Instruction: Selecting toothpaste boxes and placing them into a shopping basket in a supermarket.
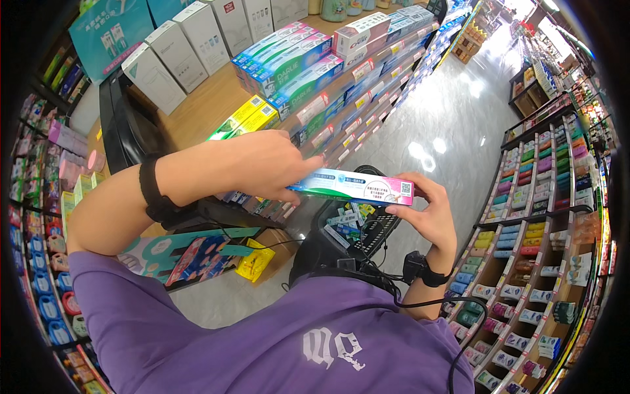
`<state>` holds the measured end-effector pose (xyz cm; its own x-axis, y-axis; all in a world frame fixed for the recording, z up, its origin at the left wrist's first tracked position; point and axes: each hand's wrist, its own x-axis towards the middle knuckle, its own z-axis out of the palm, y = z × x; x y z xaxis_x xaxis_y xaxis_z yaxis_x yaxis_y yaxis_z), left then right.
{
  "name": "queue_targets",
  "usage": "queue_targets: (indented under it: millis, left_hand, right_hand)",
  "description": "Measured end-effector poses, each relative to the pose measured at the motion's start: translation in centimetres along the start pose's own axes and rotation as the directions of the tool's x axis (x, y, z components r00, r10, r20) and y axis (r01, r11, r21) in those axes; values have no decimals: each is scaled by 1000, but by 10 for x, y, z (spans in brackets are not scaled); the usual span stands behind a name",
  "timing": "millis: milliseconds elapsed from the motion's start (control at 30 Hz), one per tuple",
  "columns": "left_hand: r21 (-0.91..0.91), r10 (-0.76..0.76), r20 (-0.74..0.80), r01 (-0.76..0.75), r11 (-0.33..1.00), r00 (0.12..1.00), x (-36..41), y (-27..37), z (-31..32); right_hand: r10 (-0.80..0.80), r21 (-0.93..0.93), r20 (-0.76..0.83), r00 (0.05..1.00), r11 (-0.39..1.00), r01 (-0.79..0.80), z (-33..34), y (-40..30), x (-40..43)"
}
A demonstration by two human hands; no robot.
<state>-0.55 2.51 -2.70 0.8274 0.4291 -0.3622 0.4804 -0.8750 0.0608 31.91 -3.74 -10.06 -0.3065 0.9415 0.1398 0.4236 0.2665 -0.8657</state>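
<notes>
A long toothpaste box in white, blue, green and pink spans the gap between my two hands. The fingers and thumb of my left hand hold its blue end. At the pink end, my right hand grips the box between thumb and fingers. Similar Darlie toothpaste boxes lie stacked on the wooden shelf top, beyond my left hand. Closer to that hand are two yellow-green boxes. Below the held box, a black plastic basket contains several small boxes and packets.
White cartons line the back of the shelf top. Tiered shelves with price tags run along the aisle floor. Shelves of bottles and tubes stand at right. Black cables hang by my right wrist; a yellow packet sits low at left.
</notes>
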Motion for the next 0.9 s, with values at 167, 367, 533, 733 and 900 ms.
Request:
queue_targets:
  millis: [167,367,533,733,900]
  left_hand:
    - [0,7,-4,-7,1000,1000,0,-1,0]
    - [-3,1,-12,-2,1000,1000,0,-1,1]
    - [7,4,-9,-4,1000,1000,1,-1,1]
    - [-13,14,-32,-14,1000,999,1,-2,1]
    - [-10,-20,10,20,1000,1000,-1,1,0]
  right_hand:
    - [6,24,2,1000,1000,-6,0,1,0]
    - [5,23,4,1000,1000,-5,1,-1,1]
    - [1,26,2,1000,1000,-1,0,1,2]
    - [-83,7,-47,995,997,83,1,4,3]
    - [-103,-12,-36,994,995,103,3,5,2]
